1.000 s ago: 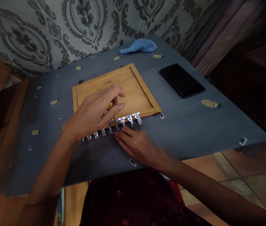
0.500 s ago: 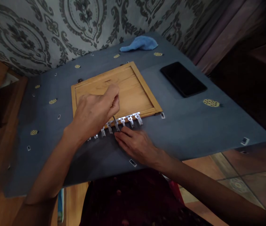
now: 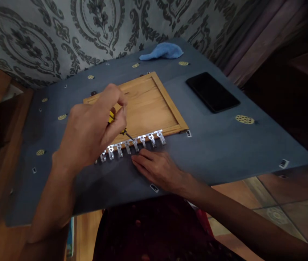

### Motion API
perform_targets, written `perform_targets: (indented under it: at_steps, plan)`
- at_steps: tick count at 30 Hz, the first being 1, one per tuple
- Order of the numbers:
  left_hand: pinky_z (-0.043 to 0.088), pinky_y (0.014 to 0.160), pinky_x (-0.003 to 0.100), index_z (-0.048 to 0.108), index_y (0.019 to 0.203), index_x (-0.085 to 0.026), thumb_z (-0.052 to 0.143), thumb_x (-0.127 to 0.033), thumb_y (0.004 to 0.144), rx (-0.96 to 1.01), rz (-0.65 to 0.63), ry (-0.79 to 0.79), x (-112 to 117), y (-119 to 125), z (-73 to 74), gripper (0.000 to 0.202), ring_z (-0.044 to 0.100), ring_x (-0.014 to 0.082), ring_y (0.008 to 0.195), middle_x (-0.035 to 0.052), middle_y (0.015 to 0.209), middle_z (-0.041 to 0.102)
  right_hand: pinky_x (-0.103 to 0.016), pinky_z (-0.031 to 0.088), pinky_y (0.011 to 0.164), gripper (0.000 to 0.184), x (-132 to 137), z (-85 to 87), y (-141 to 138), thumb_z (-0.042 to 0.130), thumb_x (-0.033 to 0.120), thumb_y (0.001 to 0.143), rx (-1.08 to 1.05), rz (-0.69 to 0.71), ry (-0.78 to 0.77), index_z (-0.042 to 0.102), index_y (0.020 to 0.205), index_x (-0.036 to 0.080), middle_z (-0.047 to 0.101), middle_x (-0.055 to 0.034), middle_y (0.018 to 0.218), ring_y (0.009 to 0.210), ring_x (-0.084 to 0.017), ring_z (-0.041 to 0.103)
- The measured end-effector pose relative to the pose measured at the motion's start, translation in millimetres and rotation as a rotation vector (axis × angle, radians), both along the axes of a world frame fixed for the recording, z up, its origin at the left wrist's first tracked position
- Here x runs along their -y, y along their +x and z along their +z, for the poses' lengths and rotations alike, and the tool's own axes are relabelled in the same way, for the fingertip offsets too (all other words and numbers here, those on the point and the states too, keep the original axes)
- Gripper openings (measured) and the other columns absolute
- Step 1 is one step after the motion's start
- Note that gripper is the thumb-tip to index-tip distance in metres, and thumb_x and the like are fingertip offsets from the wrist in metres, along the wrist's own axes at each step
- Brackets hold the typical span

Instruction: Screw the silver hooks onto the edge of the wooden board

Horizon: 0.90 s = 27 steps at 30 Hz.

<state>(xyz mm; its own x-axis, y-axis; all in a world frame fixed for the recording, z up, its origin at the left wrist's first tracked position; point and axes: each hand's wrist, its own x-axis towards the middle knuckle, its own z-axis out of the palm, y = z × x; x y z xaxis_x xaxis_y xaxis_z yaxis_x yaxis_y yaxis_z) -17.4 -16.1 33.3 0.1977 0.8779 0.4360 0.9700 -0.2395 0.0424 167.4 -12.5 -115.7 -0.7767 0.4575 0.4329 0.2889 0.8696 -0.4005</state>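
Observation:
My left hand [image 3: 91, 125] is closed around a screwdriver [image 3: 111, 116] with a yellow and black handle. The thin shaft slants down to the right, its tip at a hook on the silver metal hook rail [image 3: 143, 138]. That rail, with several hooks, lies along the near edge of a framed wooden panel [image 3: 148, 105]. Just below the hooks, my right hand [image 3: 160, 168] rests on the table with its fingers pressed together. Its thumb and fingertips are close to the hook under the screwdriver tip; what they pinch, if anything, is hidden.
A grey-blue cloth with pineapple prints covers the table [image 3: 210, 145]. To the right of the panel lies a black phone [image 3: 212, 92]. A blue cloth [image 3: 162, 51] is bunched at the back edge. A small dark object [image 3: 93, 93] sits by the panel's far left corner.
My left hand has moved left and turned, tilting the screwdriver so that its handle now shows. My right hand has stayed nearly where it was.

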Motion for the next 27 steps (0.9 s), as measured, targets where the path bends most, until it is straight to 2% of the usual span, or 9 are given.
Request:
perform_targets:
  at_steps: [2,6,9,12,15,19,23,27]
  plan:
    - [0.036,0.054,0.027,0.064,0.1,-0.024,0.047,-0.028,0.095,-0.01,0.049,0.016,5,-3,0.9,0.018,0.063,0.0137,0.05,-0.0045,0.062,0.061,-0.029,0.033,0.057,0.031,0,0.9,0,0.043,0.023,0.107,0.02,0.029,-0.007,0.071,0.101,0.014,0.067,-0.0051,0.084,0.064,-0.014,0.058]
    - [0.034,0.05,0.029,0.065,0.106,-0.026,0.048,-0.033,0.095,-0.025,0.058,0.014,12,-12,-8.2,0.021,0.057,0.0139,0.042,-0.005,0.06,0.061,-0.029,0.033,0.057,0.028,-1,2.9,-1,0.046,0.022,0.105,0.085,0.111,-0.021,0.071,0.099,0.014,0.068,-0.0055,0.085,0.063,-0.014,0.056]
    - [0.036,0.049,0.029,0.065,0.108,-0.022,0.051,-0.028,0.093,-0.005,0.069,0.021,18,-19,-12.0,0.022,0.059,0.0142,0.044,-0.0039,0.062,0.065,-0.029,0.03,0.056,0.027,1,6.9,-2,0.047,0.023,0.105,0.155,0.175,-0.051,0.071,0.096,0.015,0.069,-0.0052,0.085,0.061,-0.014,0.054]
    - [0.042,0.051,0.027,0.063,0.109,-0.022,0.055,-0.025,0.09,0.092,0.117,0.047,24,-25,-10.3,0.021,0.06,0.012,0.047,-0.0046,0.065,0.067,-0.029,0.028,0.054,0.024,4,18.4,-9,0.049,0.021,0.104,0.238,0.271,-0.109,0.07,0.094,0.016,0.069,-0.0042,0.085,0.059,-0.012,0.053]
    - [0.046,0.053,0.025,0.059,0.106,-0.026,0.061,-0.027,0.086,0.224,0.157,0.054,28,-33,-10.5,0.02,0.057,0.0103,0.048,-0.0081,0.062,0.06,-0.03,0.024,0.051,0.015,11,36.5,-26,0.056,0.017,0.1,0.341,0.428,-0.133,0.069,0.092,0.015,0.07,-0.0026,0.084,0.059,-0.011,0.054]
    - [0.039,0.048,0.025,0.055,0.089,-0.026,0.069,-0.031,0.082,0.36,0.176,0.136,28,-45,-19.1,0.017,0.045,0.009,0.045,-0.0097,0.057,0.048,-0.031,0.019,0.046,0.012,28,53.2,-66,0.059,0.014,0.096,0.449,0.667,-0.146,0.07,0.096,0.015,0.073,-0.0023,0.095,0.059,-0.012,0.056]
    - [0.036,0.049,0.026,0.054,0.078,-0.025,0.068,-0.036,0.088,0.437,0.135,0.212,26,-55,-29.5,0.021,0.043,0.0084,0.05,-0.0064,0.064,0.049,-0.031,0.021,0.043,0.018,45,45.4,-100,0.055,0.022,0.099,0.407,0.799,-0.176,0.072,0.097,0.017,0.074,-0.0004,0.097,0.06,-0.013,0.057]
    - [0.035,0.053,0.028,0.055,0.076,-0.024,0.053,-0.044,0.098,0.424,0.093,0.411,26,-63,-40.1,0.03,0.044,0.0101,0.055,-0.0038,0.066,0.049,-0.029,0.03,0.048,0.02,48,26.8,-110,0.055,0.024,0.101,0.295,0.825,-0.24,0.072,0.093,0.017,0.075,-0.0006,0.096,0.071,-0.013,0.063]
